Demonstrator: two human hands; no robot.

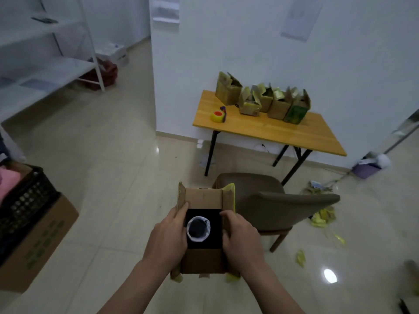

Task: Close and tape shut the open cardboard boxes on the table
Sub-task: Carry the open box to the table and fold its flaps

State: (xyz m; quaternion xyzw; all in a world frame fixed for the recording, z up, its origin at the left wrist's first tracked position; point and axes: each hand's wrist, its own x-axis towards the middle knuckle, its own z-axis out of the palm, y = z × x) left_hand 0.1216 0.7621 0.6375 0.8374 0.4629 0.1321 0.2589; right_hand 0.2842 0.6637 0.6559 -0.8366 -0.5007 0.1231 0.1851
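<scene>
Both hands are on one small cardboard box (203, 260), held up in the air over the tiled floor, nowhere near the table yet. The left hand (167, 232) wraps the box's left side with the thumb hooked over the top edge, and the right hand (242, 239) clamps the right side the same way, so it's a firm two-handed grip.

The box is wide open, flaps sticking out, with bits of yellow tape on the edges. Inside is something black with a white-rimmed round thing in the middle, can't tell what.

The wooden table (260, 130) is well ahead against the wall, with a row of open boxes (278, 105) along its back edge and a yellow tape roll (217, 116) near its left front corner. A brown chair (283, 205) sits between the held box and the table. Yellow tape scraps (322, 219) litter the floor to the right.
</scene>
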